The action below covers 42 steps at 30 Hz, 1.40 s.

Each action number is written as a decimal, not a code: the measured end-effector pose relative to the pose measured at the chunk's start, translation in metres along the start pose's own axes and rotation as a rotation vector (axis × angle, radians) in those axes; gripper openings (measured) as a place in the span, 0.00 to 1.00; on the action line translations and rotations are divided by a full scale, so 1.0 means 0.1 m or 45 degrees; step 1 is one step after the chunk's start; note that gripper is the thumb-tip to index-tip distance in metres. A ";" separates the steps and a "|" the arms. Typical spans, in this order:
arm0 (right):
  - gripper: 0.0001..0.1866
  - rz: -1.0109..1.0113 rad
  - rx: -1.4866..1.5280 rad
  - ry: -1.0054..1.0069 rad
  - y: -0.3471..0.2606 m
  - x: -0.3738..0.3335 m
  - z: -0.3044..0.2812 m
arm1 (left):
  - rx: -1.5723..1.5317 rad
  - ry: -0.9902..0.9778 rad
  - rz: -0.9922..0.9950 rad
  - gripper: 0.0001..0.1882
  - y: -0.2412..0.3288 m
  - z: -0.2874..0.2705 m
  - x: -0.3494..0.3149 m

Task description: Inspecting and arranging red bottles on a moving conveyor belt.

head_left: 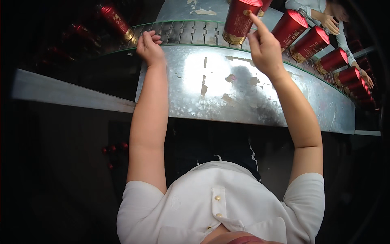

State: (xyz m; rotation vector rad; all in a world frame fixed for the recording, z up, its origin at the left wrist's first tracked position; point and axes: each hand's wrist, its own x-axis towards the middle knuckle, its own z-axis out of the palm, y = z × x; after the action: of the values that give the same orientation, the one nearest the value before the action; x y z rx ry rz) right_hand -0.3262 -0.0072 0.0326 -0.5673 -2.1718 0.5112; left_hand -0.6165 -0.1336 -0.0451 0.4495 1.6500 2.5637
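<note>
A tall red canister point(239, 24) with a gold base stands upright on the slatted conveyor point(191, 33) in front of me. My right hand point(267, 51) is at its right side, with the index finger stretched out to the gold round mark near the top and the thumb apart. Whether the fingertip presses on it I cannot tell. To the left, my left hand point(150, 49) hovers at the conveyor's near edge, its fingers loosely curled in with nothing seen in them. The nearest thing to it is another red canister point(115, 21), farther left.
More red canisters point(310, 44) line the conveyor as it curves away right. Beside that line a co-worker's hand point(330, 23) shows. A worn metal ledge point(243, 93) lies between me and the belt. At left, a metal bar point(73, 92) sticks out.
</note>
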 end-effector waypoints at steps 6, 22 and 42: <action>0.37 0.103 -0.236 0.064 0.18 -0.33 -0.53 | 0.056 -0.111 0.054 0.17 0.21 0.13 -0.44; 0.12 0.031 -0.208 -0.191 0.43 -1.51 -1.40 | 0.792 -0.523 0.254 0.10 0.48 0.26 -1.63; 0.08 0.125 0.145 -0.224 0.71 -1.17 -1.19 | 1.057 -0.336 0.408 0.63 0.20 0.89 -0.80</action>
State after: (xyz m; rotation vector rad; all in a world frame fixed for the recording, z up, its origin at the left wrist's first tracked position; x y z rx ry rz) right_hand -0.1500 0.0056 -0.0067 -0.5871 -2.2704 0.7576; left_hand -0.5134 -0.0799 -0.0092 1.1056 2.6223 1.7211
